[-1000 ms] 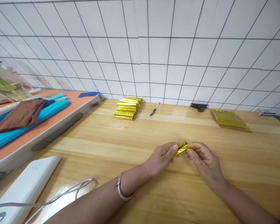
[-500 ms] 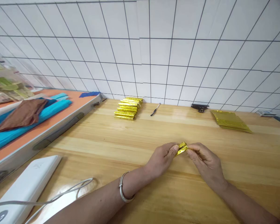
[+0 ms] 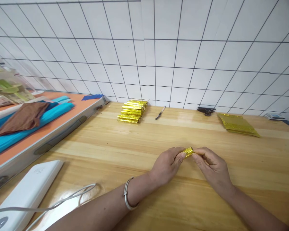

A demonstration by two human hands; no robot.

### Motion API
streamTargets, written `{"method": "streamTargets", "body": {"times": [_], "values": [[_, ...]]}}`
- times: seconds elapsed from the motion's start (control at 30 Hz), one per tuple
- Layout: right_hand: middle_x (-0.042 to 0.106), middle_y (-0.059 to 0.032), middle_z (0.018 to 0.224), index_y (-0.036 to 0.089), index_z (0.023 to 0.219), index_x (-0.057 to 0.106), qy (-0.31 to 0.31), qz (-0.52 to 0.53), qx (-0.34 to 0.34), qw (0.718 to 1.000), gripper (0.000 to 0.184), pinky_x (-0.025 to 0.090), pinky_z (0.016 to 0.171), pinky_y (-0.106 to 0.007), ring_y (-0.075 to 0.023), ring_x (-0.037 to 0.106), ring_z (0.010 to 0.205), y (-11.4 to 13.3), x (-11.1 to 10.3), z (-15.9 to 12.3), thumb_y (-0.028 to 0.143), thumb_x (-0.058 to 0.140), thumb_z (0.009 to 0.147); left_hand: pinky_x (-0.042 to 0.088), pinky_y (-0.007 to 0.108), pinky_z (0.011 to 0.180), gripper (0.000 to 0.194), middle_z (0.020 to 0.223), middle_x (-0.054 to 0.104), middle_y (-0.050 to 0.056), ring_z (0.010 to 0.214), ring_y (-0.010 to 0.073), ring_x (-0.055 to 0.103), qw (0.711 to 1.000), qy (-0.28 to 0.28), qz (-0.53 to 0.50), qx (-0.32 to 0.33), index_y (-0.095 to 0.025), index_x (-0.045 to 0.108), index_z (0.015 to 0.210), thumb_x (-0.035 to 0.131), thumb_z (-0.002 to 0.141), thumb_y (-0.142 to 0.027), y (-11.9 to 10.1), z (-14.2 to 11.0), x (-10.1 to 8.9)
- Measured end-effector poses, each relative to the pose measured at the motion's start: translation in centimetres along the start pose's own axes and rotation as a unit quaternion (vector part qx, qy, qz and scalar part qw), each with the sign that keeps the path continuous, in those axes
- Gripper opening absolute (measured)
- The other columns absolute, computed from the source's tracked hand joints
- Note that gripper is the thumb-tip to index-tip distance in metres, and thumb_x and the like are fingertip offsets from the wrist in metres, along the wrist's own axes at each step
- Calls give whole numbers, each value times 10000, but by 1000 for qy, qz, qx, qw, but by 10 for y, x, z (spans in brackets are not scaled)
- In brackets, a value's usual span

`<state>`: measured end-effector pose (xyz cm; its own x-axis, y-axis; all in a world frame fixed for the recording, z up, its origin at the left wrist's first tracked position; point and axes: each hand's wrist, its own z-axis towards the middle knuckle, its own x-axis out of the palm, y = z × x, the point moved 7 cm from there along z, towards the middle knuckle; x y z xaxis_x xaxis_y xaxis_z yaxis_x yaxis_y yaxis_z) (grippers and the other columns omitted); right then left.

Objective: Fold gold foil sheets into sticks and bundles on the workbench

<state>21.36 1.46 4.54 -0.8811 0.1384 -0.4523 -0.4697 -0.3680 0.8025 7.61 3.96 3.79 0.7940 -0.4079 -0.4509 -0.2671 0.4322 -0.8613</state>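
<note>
Between my two hands, above the wooden table, is a small folded strip of gold foil paper point(image 3: 188, 151). My left hand point(image 3: 168, 165) is closed, its thumb pressing the foil from the left. Thumb and forefinger of my right hand point(image 3: 213, 170) pinch the strip's right end. Part of the foil is hidden under the fingers. Further back, a row of folded gold foil strips point(image 3: 133, 111) lies near the wall. A stack of flat gold foil sheets point(image 3: 239, 125) lies at the back right.
A pen point(image 3: 160, 113) and a black clip-like object point(image 3: 206, 111) lie along the tiled wall point(image 3: 166, 51). At left, a white power-bank-like device point(image 3: 29, 192) with a cable point(image 3: 69, 196) sits below an orange raised surface point(image 3: 60, 123) bearing coloured cloths point(image 3: 26, 117).
The foil strip between my fingers has been folded further: the gap along it has closed and it looks more compact. Both hands stay in nearly the same place.
</note>
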Motion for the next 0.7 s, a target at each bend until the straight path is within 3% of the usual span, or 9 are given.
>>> {"method": "streamTargets", "body": {"times": [0.33, 0.7], "values": [[581, -10, 746, 195, 834, 622, 3, -12, -15, 1000, 78, 422, 618, -253, -127, 525, 665, 9, 0, 5, 229, 551, 834, 416, 253, 751, 391, 942, 627, 40, 851, 156, 546, 999, -12, 31, -3, -173, 578, 1030, 260, 955, -388, 2, -1, 3], [556, -15, 713, 188, 764, 594, 15, -13, 32, 999, 113, 412, 603, -262, -137, 508, 653, 0, 3, 5, 275, 551, 822, 435, 266, 771, 375, 957, 627, 48, 871, 162, 554, 993, -24, 112, -5, -182, 557, 1084, 271, 952, -386, 2, -1, 2]]}}
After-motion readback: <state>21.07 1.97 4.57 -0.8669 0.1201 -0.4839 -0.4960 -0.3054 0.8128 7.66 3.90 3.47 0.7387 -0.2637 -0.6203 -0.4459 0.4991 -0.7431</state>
